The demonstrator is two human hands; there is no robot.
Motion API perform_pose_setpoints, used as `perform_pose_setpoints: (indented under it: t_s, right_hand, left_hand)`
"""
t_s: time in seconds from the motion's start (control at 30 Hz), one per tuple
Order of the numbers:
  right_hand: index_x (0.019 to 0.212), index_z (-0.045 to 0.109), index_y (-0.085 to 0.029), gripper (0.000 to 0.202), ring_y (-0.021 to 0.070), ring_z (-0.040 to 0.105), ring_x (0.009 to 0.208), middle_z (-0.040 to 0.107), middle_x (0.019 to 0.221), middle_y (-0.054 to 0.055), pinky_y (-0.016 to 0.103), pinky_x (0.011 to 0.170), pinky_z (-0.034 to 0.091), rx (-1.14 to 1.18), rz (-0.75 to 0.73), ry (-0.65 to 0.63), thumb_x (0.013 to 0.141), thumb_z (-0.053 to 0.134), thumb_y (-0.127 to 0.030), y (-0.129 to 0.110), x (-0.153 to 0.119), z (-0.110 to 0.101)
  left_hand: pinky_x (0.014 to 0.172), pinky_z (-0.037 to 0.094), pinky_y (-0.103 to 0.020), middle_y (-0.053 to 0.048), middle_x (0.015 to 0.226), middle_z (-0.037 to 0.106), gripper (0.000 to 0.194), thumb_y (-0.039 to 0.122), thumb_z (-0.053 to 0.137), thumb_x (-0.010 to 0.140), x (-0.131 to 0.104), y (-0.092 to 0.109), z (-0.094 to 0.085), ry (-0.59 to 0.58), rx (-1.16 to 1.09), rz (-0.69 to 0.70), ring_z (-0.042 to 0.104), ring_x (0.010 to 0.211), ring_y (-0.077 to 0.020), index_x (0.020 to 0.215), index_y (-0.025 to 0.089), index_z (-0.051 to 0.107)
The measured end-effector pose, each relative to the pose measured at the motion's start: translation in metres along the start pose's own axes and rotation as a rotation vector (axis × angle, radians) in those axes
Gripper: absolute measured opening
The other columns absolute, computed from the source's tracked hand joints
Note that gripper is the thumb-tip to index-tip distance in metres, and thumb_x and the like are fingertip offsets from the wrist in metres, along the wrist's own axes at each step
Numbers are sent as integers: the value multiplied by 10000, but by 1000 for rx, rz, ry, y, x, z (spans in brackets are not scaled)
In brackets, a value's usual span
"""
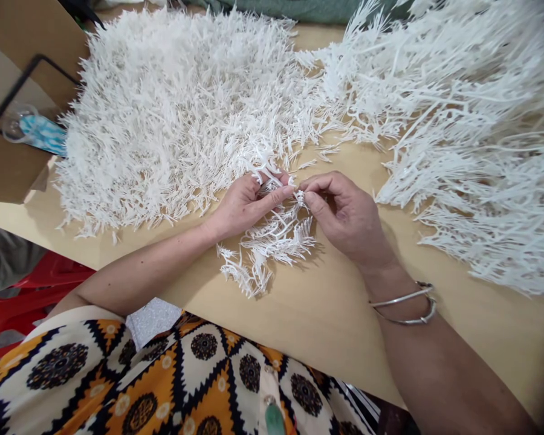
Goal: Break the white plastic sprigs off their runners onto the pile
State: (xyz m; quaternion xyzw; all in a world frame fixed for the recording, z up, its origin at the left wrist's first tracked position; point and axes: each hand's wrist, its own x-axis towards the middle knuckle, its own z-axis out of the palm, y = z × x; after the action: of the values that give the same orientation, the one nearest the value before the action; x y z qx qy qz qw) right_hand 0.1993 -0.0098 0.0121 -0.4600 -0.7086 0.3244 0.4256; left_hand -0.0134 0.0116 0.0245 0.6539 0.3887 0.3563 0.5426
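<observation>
Head view: left hand [242, 208] and right hand [351, 214] face inward, fingers [318, 205] pinching a white sprig [284, 243] over the counter [308, 314], a box [9, 169] leftward.

Worktop [308, 314] is pale tan, smooth-looking. A broad heap of short white sprigs [172, 121] covers its left and far portion; longer white branched strands [476, 157] spread at right. Loose bits [307, 164] lie between. Cardboard box [9, 172] stands at left end.
</observation>
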Motion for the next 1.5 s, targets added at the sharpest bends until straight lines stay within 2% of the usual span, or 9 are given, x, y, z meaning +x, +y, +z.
perform_pose_setpoints:
  t_s: [0.27, 0.37, 0.47, 0.6, 0.73, 0.9, 1.03, 1.33, 1.5]
  right_hand:
    - [853, 500, -273, 146, 270, 602, 886, 596, 848, 45, 489, 849, 533, -398, -72, 194, 967, 580, -231, 20, 4, 1]
    - [901, 563, -278, 97, 270, 627, 885, 619, 872, 45, 510, 871, 551, -347, -21, 246, 960, 628, -238, 25, 4, -4]
    - [1078, 654, -279, 103, 262, 676, 991, 695, 1047, 68, 499, 928, 573, -175, -30, 290, 976, 654, -284, 21, 4, -5]
    - [1215, 718, -274, 225, 259, 683, 1174, 736, 1233, 79, 513, 1052, 556, -42, -38, 199, 1022, 619, -333, 7, 3, -6]
    - [1154, 752, -300, 187, 262, 676, 1253, 773, 1215, 55, 556, 1165, 493, -7, -172, 41, 1022, 621, -278, 0, 5, -5]
    - [985, 695, -276, 61, 250, 714, 1112, 768, 1076, 47, 503, 1019, 561, -9, -154, 31, 986, 657, -229, 3, 5, -3]
    - [959, 634, -255, 42, 223, 667, 893, 696, 926, 39, 422, 826, 551, -168, -116, 62, 994, 615, -240, 6, 3, -1]
    - [879, 501, -260, 129, 225, 603, 833, 632, 854, 33, 398, 805, 529, -404, -91, 203, 1003, 522, -231, 8, 2, 14]
    - [889, 516, -267, 94, 260, 604, 826, 614, 832, 50, 466, 807, 539, -460, 17, 306, 967, 538, -221, 25, 3, 3]
  left_hand:
    - [598, 453, -218, 25, 739, 561, 303, 481, 674, 1002, -8, 5, 0, -89, 72, 89, 521, 634, -70, 1019, 179, 681]
    - [606, 484, -218, 18, 752, 579, 306, 493, 649, 1015, -8, 3, 2, -61, 42, 83, 533, 636, -73, 990, 188, 662]
    - [618, 513, -213, 9, 761, 587, 328, 519, 625, 1024, -4, -1, 2, -8, -23, 59, 544, 654, -80, 983, 194, 637]
    - [653, 547, -208, 15, 758, 590, 345, 541, 642, 1010, -2, -4, 0, 22, -67, -2, 562, 675, -81, 1011, 196, 635]
    - [637, 527, -209, 16, 766, 595, 344, 537, 666, 998, -1, -4, -1, 17, -86, 6, 559, 669, -79, 1045, 197, 645]
    - [583, 468, -208, 19, 737, 575, 350, 547, 660, 1000, -1, -4, -2, 33, -74, -9, 538, 640, -77, 1028, 199, 647]
    - [577, 451, -210, 33, 713, 553, 332, 524, 679, 993, -2, -1, -1, 4, -59, 17, 503, 614, -69, 1010, 192, 670]
    - [609, 495, -220, -8, 790, 662, 282, 464, 694, 993, -3, -1, 1, 27, -3, 65, 561, 670, -81, 1011, 183, 716]
    - [615, 516, -215, -19, 839, 680, 307, 474, 699, 985, -6, 2, 3, -19, 4, 87, 572, 668, -71, 935, 172, 691]
